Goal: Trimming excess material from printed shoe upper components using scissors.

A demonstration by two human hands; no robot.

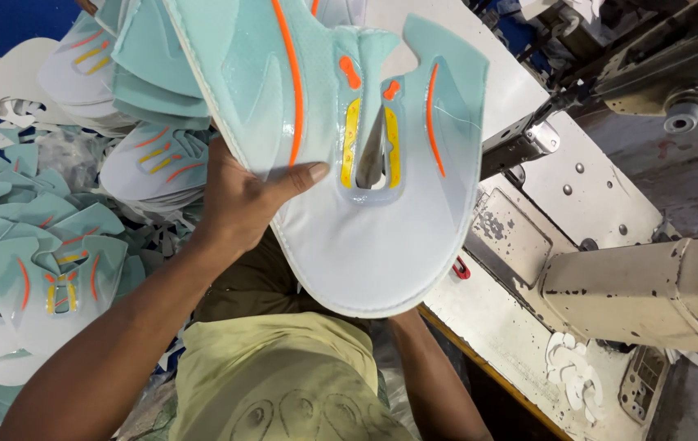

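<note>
- Left hand point(243, 204) pinches the stack of shoe uppers point(349, 147) at its left edge, thumb on top, fingers hidden beneath.
- Stack is held up in front of the chest, lying right of the grip, long axis running upper-left to lower-right toward the sewing machine point(643, 286).
- Right hand is hidden under the stack; grip can't be told.
- Loose uppers point(46, 269) piled at left.

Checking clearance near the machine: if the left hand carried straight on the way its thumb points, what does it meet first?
The left hand grips the stack of shoe upper pieces, thumb pointing right. Straight on, it would likely meet the sewing machine's head beyond the stack's edge, though depth is unclear and it may pass above it.
</note>
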